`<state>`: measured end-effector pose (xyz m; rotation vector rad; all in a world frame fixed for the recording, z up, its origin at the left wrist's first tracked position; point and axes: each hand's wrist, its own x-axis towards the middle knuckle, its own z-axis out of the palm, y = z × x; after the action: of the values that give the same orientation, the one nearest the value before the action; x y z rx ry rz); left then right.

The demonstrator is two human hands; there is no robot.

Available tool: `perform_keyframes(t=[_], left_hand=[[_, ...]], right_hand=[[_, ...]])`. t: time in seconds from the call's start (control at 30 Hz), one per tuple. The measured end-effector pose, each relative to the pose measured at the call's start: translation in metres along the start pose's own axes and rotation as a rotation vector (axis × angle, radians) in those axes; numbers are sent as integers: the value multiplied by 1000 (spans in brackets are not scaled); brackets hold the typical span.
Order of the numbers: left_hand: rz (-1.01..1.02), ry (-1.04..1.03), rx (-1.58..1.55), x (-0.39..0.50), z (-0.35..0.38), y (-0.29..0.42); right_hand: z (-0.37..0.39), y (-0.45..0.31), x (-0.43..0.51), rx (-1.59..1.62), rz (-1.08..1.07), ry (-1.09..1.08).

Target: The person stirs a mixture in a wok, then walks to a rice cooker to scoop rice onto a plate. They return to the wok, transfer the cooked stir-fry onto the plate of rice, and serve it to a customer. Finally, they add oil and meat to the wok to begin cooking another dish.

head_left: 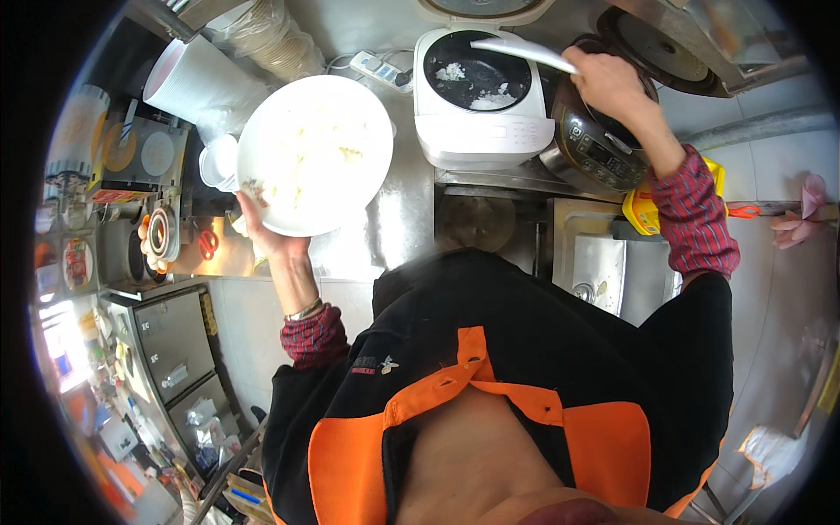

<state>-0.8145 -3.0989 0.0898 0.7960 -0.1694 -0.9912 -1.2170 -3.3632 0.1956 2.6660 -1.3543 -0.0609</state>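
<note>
My left hand (272, 237) holds a large white bowl (252, 151) by its lower left rim. Pale food, probably rice, lies in it, but glare hides the detail. At the upper right, my right hand (607, 82) grips a white rice paddle (522, 51) by its handle. The paddle's blade reaches over the open white rice cooker (482, 141). Inside the cooker's dark pot, small clumps of white rice (493, 100) stick to the bottom and side.
A dark rice cooker (594, 157) stands right of the white one. Stacked white containers (197, 82), small cups (218, 161) and a power strip (377, 67) surround the bowl. A metal sink (597, 262) and yellow container (643, 210) lie lower right; red-handled scissors (208, 245) lie left.
</note>
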Motion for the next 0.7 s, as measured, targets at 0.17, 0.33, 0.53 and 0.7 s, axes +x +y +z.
perform_keyframes(t=[0.17,0.33,0.53,0.7], left_hand=[[19,-13,7,-13,-20,1],[-29,47,-11,-31,-35,-4],[11,118,18,-45,-47,-11],[43,87,3,-54,-53,-15]], right_hand=[[57,-12,32,26,4,-224],[86,-30,53,50,-38,-278],[68,-37,39,186,-179,-2],[52,-62,-49,515,-126,364]])
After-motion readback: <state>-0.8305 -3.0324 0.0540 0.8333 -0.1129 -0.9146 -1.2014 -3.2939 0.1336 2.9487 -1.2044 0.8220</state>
